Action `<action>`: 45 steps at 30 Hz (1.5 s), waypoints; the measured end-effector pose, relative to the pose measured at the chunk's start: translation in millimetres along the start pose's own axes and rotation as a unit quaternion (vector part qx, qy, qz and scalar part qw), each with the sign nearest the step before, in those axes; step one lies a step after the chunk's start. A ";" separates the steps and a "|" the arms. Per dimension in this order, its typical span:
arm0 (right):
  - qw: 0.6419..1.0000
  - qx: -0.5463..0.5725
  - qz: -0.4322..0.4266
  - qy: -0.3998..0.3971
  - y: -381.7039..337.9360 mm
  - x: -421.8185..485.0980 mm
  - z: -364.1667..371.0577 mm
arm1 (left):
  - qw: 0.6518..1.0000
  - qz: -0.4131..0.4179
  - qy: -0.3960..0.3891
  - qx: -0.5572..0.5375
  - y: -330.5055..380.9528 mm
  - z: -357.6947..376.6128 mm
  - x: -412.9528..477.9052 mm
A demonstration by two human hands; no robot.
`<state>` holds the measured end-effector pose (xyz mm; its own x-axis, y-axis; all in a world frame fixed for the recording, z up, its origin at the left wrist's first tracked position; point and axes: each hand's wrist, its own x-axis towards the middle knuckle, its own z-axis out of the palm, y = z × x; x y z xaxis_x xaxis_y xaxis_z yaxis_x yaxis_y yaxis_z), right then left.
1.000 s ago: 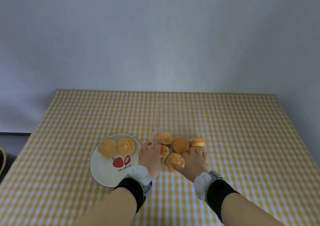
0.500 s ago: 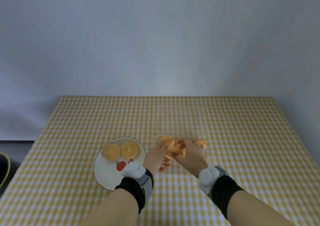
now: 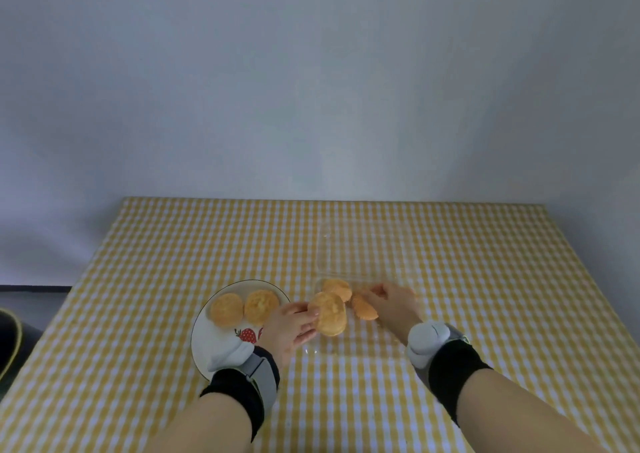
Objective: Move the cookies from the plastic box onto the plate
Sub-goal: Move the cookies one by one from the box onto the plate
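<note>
A white plate [image 3: 221,345] with a strawberry print lies left of centre and carries two round cookies [image 3: 227,308] [image 3: 260,305]. To its right lies the clear plastic box [image 3: 363,343], lid folded back. My left hand [image 3: 289,326] pinches a large golden cookie [image 3: 330,314] at the box's left edge, lifted and tilted. Another cookie [image 3: 336,288] lies behind it in the box. My right hand [image 3: 393,302] reaches into the box, fingers closed on a cookie [image 3: 363,308]; part of that cookie is hidden under the fingers.
A yellow and white checked cloth [image 3: 485,296] covers the table, which ends at a plain pale wall behind. A dark object with a yellow rim [image 3: 8,341] sits off the table's left edge. Both wrists wear black bands with grey-white devices.
The camera view has shifted. My left hand has taken a cookie and drawn it left toward the plate. My right hand has moved right onto another cookie in the box.
</note>
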<state>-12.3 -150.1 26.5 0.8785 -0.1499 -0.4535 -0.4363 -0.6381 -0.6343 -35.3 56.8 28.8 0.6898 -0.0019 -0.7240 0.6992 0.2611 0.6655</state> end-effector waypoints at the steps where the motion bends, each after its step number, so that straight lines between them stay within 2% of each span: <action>1: 0.990 -0.137 -0.001 0.024 2.8 4.3 0.3 | 1.000 0.008 0.013 -0.013 -0.4 -6.3 -1.0; 2: 0.967 -0.252 -0.018 0.036 4.9 7.5 1.0 | 0.999 0.018 0.027 -0.019 -0.1 -13.3 -2.9; 4: 0.927 -0.369 -0.056 0.036 8.3 12.7 5.3 | 0.997 0.035 0.060 -0.018 -0.7 -28.4 -6.2; 10: 0.886 -0.449 -0.082 0.086 8.2 18.6 25.8 | 0.982 0.050 0.184 -0.009 -10.9 -78.7 -8.3; 14: 0.895 -0.433 -0.052 0.091 5.0 23.0 26.0 | 0.977 0.038 0.205 0.053 -19.5 -91.2 -11.2; 20: 0.900 -0.434 -0.030 0.028 -2.4 27.4 22.3 | 0.969 0.032 0.177 0.167 -22.4 -86.2 -9.1; 25: 0.928 -0.371 -0.023 0.020 -1.1 24.0 25.2 | 0.918 0.060 0.169 0.353 -26.8 -92.8 7.4; 30: 0.931 -0.364 -0.002 0.028 -3.3 21.8 21.0 | 0.899 0.056 0.180 0.395 -24.8 -85.4 5.2; 34: 0.938 -0.345 0.022 -0.005 -14.7 14.9 15.9 | 0.904 0.056 0.250 0.344 -16.5 -87.3 4.4; 37: 0.952 -0.306 -0.002 0.015 -27.6 1.1 6.1 | 0.918 0.078 0.252 0.296 -7.7 -92.8 -1.7; 40: 0.965 -0.226 -0.112 0.075 -51.6 -13.4 8.0 | 0.932 0.108 0.246 0.243 3.6 -92.0 -12.6; 41: 0.961 -0.213 -0.157 0.077 -62.2 -16.8 13.9 | 0.947 0.104 0.224 0.204 7.0 -89.1 -16.5; 43: 0.938 -0.226 -0.256 0.063 -81.9 -22.4 35.2 | 0.984 0.056 0.148 0.086 14.8 -83.7 -26.4; 45: 0.896 -0.246 -0.365 0.063 -95.8 -28.5 62.3 | 0.996 -0.025 0.083 0.005 21.3 -82.8 -38.0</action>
<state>-7.6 -37.6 61.2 0.9232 0.3788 0.0647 0.3751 -0.8515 -0.3665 -62.2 142.4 55.5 0.6148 0.1452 -0.7752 0.7339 0.2546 0.6297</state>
